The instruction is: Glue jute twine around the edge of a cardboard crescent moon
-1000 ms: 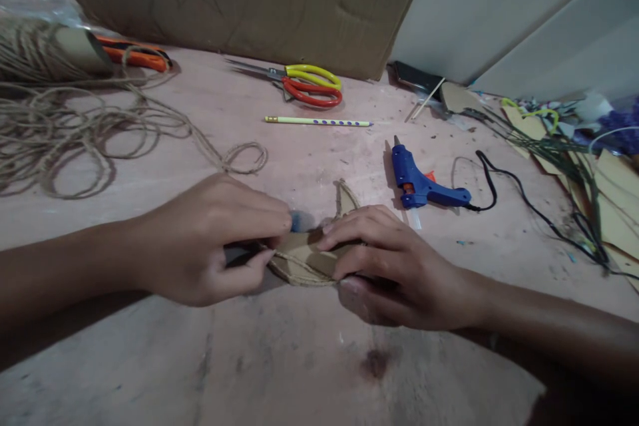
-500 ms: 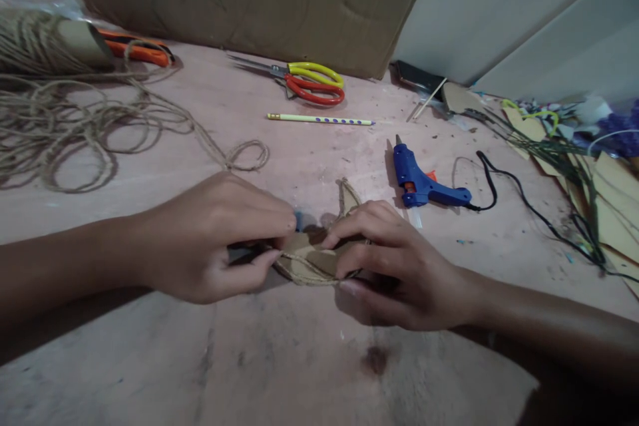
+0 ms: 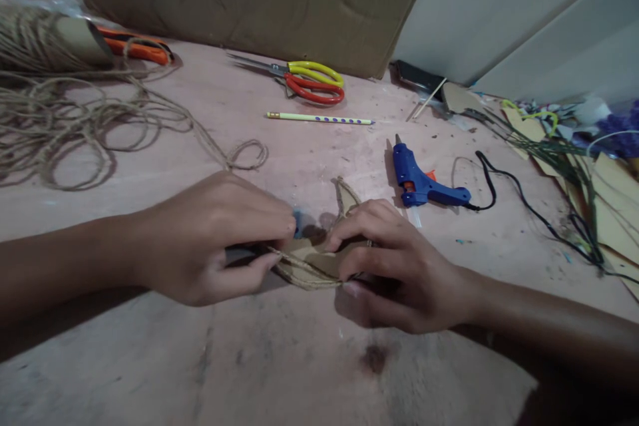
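Note:
A crescent-shaped cardboard piece (image 3: 312, 259) edged with jute twine lies low over the pinkish tabletop (image 3: 299, 359) between my two hands. My left hand (image 3: 210, 239) is closed, pinching a strand of twine against the piece's left end with thumb and forefinger. My right hand (image 3: 394, 266) is closed round the piece's right side, fingers on top and thumb beneath. One pointed tip of the crescent (image 3: 344, 194) sticks up behind my right fingers. Most of the piece is covered by my fingers.
Loose jute twine (image 3: 74, 126) and its spool (image 3: 54, 40) lie far left, beside an orange cutter (image 3: 134, 50). Scissors (image 3: 304, 80) and a pencil (image 3: 319, 120) lie behind. A blue glue gun (image 3: 419, 183) with black cord (image 3: 524, 203) lies right; cardboard scraps (image 3: 604, 200) and a big cardboard sheet (image 3: 249, 0).
Both hands stay on the crescent piece. The fingers have shifted slightly, pressing the twine along its lower edge; the piece has tilted a little.

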{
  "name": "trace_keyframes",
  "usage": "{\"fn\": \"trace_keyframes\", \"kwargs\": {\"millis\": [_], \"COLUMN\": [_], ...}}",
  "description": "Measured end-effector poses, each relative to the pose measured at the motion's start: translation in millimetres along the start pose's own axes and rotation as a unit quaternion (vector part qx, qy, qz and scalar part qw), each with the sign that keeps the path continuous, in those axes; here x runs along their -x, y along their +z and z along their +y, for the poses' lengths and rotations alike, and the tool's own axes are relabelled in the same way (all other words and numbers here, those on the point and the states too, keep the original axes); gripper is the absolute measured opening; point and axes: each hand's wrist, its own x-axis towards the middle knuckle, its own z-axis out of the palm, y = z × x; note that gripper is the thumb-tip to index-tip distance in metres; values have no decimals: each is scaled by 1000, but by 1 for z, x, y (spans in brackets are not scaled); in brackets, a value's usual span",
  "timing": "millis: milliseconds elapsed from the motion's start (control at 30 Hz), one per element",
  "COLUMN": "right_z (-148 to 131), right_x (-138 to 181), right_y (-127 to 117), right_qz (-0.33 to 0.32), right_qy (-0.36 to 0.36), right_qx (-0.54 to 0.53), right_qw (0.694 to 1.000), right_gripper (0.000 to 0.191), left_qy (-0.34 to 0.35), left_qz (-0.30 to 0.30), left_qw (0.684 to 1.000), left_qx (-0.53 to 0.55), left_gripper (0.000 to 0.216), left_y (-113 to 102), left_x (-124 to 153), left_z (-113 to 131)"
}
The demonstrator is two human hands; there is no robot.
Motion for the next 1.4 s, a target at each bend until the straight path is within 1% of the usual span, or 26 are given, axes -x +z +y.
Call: {"fn": "trace_keyframes", "kwargs": {"millis": [300,667,867,1067,1233,1400], "right_z": [0,1,1,1,0,0], "right_x": [-1,-1,0,0,1,1], "right_y": [-1,0,-1,0,0,-1], "right_qz": [-3,-6,1,-8,-10,-16], "right_qy": [-5,-14,-15,-20,-20,-11], "right_qx": [7,9,3,24,30,23], "right_qw": [1000,1000,1000,999,999,1000], "right_gripper": [21,13,22,13,12,19], "left_qy": [9,0,6,-2,2,19], "left_qz": [-4,-18,-15,-14,-13,-5], "left_qw": [1000,999,998,998,998,997], "left_qx": [-25,-38,-53,-64,-64,-77], "left_gripper": [24,22,25,25,23,24], "left_y": [3,2,4,4,4,5], "left_x": [1,4,3,2,3,3], "left_z": [-1,-1,-2,0,-1,-2]}}
